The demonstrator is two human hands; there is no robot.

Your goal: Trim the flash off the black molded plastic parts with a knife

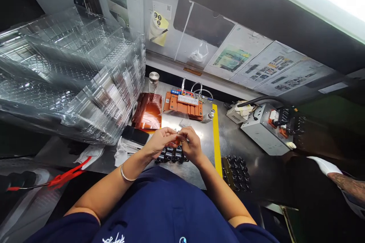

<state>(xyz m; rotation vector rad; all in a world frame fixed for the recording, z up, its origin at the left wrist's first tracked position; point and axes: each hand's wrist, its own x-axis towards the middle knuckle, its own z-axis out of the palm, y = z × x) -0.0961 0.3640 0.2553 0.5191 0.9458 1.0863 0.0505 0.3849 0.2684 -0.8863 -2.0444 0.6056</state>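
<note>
Close together over the metal bench, my left hand point(160, 142) and my right hand point(191, 145) pinch a small orange piece point(177, 141) between their fingertips. Its exact kind is too small to make out, and the fingers cover part of it. Just below and behind the hands lies a row of black molded parts point(171, 155), partly hidden by them. Beyond the fingers is an orange fixture block point(185, 108) with a white labelled strip and thin tubes on top. A curved sheet of amber film point(148, 112) rests to the left of that block.
Clear plastic trays point(85, 79) are stacked high at the left. A dark phone point(135, 135) lies near white tissue point(121, 152). Right of a yellow tape strip point(217, 140) sit more black parts point(236, 172) and a metal box point(266, 129). Another person's forearm point(348, 184) shows far right.
</note>
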